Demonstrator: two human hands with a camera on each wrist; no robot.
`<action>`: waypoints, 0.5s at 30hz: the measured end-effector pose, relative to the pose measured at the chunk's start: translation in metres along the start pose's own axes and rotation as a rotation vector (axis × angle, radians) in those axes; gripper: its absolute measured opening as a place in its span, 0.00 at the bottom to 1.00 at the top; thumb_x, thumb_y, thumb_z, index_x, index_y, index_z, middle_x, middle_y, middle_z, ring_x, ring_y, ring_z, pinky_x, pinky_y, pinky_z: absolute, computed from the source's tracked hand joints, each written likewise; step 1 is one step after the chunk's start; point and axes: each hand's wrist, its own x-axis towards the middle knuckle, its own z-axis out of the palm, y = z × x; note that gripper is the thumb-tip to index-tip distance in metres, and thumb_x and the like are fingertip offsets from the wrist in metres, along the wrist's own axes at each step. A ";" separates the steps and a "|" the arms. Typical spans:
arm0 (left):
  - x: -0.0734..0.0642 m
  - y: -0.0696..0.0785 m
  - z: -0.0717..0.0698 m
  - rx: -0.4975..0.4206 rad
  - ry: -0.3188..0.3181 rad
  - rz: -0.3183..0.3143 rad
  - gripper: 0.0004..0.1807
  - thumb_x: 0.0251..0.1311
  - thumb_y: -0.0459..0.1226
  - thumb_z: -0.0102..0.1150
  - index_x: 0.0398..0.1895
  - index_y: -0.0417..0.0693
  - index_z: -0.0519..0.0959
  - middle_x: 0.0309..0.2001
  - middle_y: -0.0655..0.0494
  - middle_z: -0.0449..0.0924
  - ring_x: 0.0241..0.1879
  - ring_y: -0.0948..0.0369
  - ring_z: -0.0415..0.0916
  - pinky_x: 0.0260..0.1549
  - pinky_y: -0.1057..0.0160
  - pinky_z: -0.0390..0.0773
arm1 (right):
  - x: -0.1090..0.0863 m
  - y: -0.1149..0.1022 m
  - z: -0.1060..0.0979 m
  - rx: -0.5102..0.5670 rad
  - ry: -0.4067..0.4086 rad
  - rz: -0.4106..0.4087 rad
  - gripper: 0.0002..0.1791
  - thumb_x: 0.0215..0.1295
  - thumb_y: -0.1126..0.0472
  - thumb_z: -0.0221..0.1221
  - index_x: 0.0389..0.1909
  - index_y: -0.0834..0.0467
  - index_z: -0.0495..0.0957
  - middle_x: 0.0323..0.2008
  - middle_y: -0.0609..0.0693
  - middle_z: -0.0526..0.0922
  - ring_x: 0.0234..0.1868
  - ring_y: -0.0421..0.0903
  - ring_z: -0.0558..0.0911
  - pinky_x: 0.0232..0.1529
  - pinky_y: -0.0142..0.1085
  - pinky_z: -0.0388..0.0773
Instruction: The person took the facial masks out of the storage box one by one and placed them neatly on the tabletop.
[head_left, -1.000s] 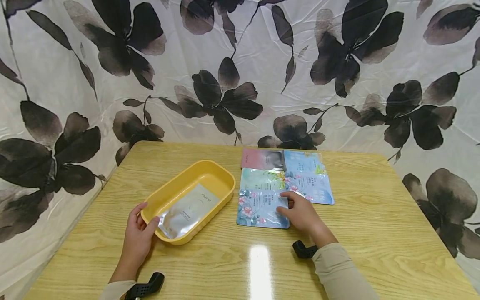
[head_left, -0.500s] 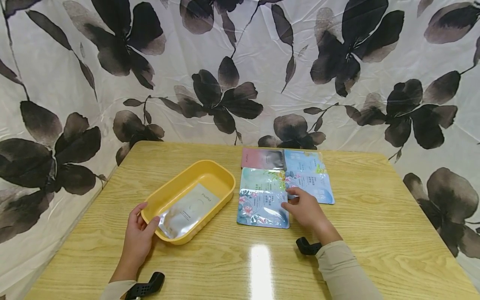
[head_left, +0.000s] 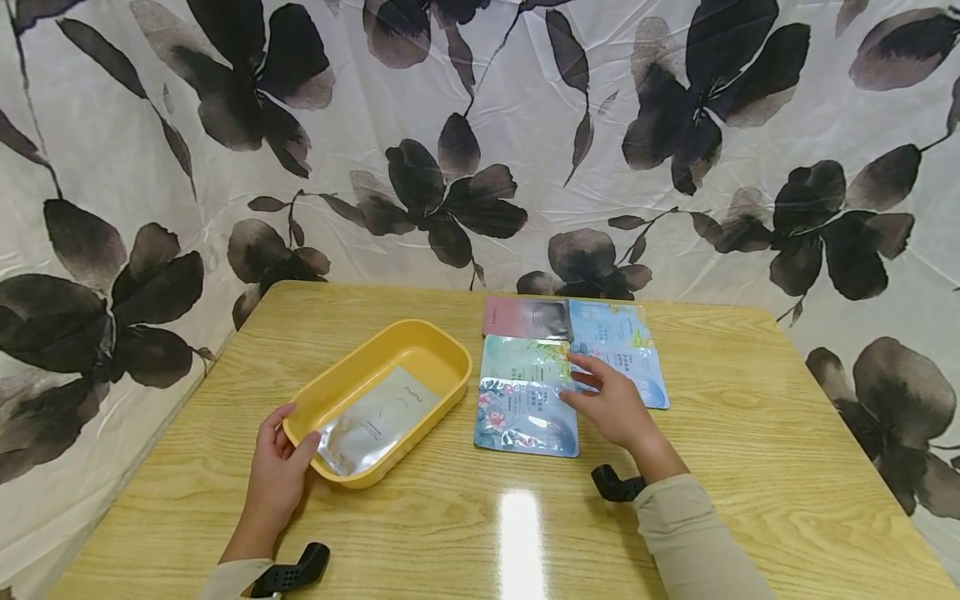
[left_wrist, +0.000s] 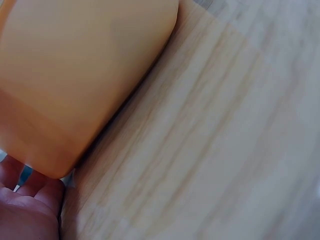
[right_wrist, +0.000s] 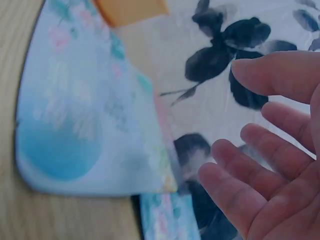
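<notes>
My left hand (head_left: 277, 475) grips the near left end of a yellow plastic basin (head_left: 446, 358), thumb over the rim and fingers outside. A cream and silver sheet mask packet (head_left: 378, 421) lies inside the basin. To the right, my right hand (head_left: 618, 412) hovers with fingers spread, holding nothing, over the right edge of a blue floral mask packet (head_left: 521, 421). Behind that packet are a green one (head_left: 517, 358) and a pink-to-black one (head_left: 525, 317). A light blue packet (head_left: 603, 321) and another blue floral packet (head_left: 641, 371), partly hidden by the right hand, form the right column.
All of it stands on a wood-grain table (head_left: 735, 400). A white curtain with dark flowers (head_left: 427, 200) hangs behind the table's far edge. Each wrist wears a black camera mount, the left one (head_left: 296, 575) close to the table.
My right hand has drawn slightly right and away from the front blue packet, its fingers spreading wider. The left hand and the basin have not moved.
</notes>
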 end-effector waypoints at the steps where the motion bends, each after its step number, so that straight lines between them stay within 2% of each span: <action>1: 0.000 0.000 0.000 0.000 0.000 0.001 0.31 0.74 0.30 0.50 0.73 0.35 0.48 0.67 0.34 0.57 0.55 0.69 0.67 0.46 0.80 0.71 | 0.001 -0.003 0.000 0.008 -0.007 -0.015 0.33 0.67 0.62 0.64 0.72 0.61 0.66 0.70 0.60 0.68 0.65 0.59 0.73 0.58 0.49 0.75; 8: 0.001 0.001 0.000 -0.003 0.005 -0.007 0.32 0.74 0.30 0.50 0.73 0.35 0.48 0.68 0.34 0.57 0.55 0.69 0.67 0.47 0.80 0.71 | 0.014 -0.034 0.010 0.026 -0.097 -0.136 0.33 0.68 0.59 0.64 0.71 0.61 0.68 0.69 0.59 0.70 0.69 0.56 0.68 0.65 0.47 0.68; 15: 0.001 0.000 0.000 0.006 0.010 -0.008 0.31 0.74 0.30 0.50 0.73 0.35 0.48 0.68 0.33 0.58 0.54 0.71 0.68 0.46 0.81 0.71 | 0.039 -0.067 0.038 0.017 -0.199 -0.265 0.33 0.68 0.60 0.64 0.72 0.58 0.67 0.71 0.54 0.68 0.69 0.53 0.69 0.66 0.44 0.67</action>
